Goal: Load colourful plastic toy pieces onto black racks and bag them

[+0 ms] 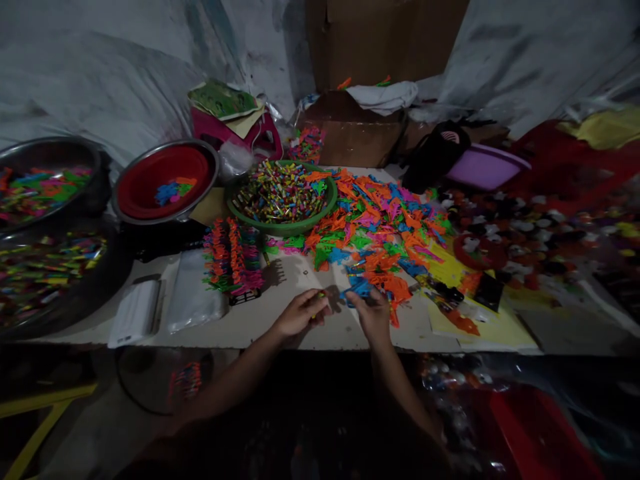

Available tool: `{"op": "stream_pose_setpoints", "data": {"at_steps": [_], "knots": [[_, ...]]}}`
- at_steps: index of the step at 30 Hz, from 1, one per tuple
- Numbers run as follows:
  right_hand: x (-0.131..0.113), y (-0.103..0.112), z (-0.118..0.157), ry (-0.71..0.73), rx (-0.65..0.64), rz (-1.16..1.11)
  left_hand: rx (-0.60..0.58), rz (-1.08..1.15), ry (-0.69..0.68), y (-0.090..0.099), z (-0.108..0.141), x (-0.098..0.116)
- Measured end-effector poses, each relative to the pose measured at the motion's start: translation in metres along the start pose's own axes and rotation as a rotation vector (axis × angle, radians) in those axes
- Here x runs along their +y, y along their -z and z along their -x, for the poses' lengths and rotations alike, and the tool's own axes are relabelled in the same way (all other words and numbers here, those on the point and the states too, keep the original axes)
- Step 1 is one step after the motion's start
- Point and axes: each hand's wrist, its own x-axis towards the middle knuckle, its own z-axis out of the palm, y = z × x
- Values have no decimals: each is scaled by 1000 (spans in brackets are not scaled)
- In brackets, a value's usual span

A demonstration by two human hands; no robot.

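Near the table's front edge, my left hand (303, 313) is closed on a small yellow piece (315, 315) that shows at its fingertips. To its right, my right hand (373, 312) has its fingers closed on a blue plastic piece (354, 293), beside the heap's front edge. The heap of orange, green, pink and blue plastic pieces (383, 220) spreads behind both hands. Behind it to the left stands a green basin (293, 229) full of small multicoloured pieces. A rack of coloured pieces (233, 257) stands left of my left hand.
Clear plastic bags (196, 293) and a white device (134, 312) lie at the left. Metal bowls stand beyond them, one holding a red basin (163, 163). Yellow sheets (480, 327) and many small figures (530, 233) are at the right. A cardboard box (350, 137) stands behind.
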Motion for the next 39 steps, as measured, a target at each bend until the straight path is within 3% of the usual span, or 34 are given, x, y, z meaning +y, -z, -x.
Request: {"op": "stream_pose_setpoints", "data": {"at_steps": [2,4,9,14,19,23,26,28,29,31,33,37,39], "knots": [[-1,-4,0,-78,115,-25,128,-68,-99,-4,-3,-6],[-3,-10,4,-108,111,-7,191,-120,-163,-7,-5,-11],[-2,-24,13,-90,97,47,236,-189,-247,-11,-6,-16],[3,-25,12,-42,84,88,305,-297,-276,-10,-7,-20],[4,-30,15,-47,158,112,379,-351,-339,-12,-5,-24],[15,-33,19,-103,236,31,300,-492,-375,-18,-2,-28],[26,-11,6,-169,151,64,169,-573,-357,-18,-7,-33],[33,16,-11,-186,91,231,159,-585,-331,-11,-16,-37],[36,30,-21,-161,125,369,205,-596,-327,-5,-21,-38],[43,52,-37,-46,372,726,368,-648,-349,13,-32,-40],[53,62,-45,119,477,1002,540,-719,-397,34,-43,-42],[79,55,-44,352,89,1187,705,-843,-456,69,-60,-49],[89,58,-47,386,16,1245,726,-945,-446,78,-65,-53]]}}
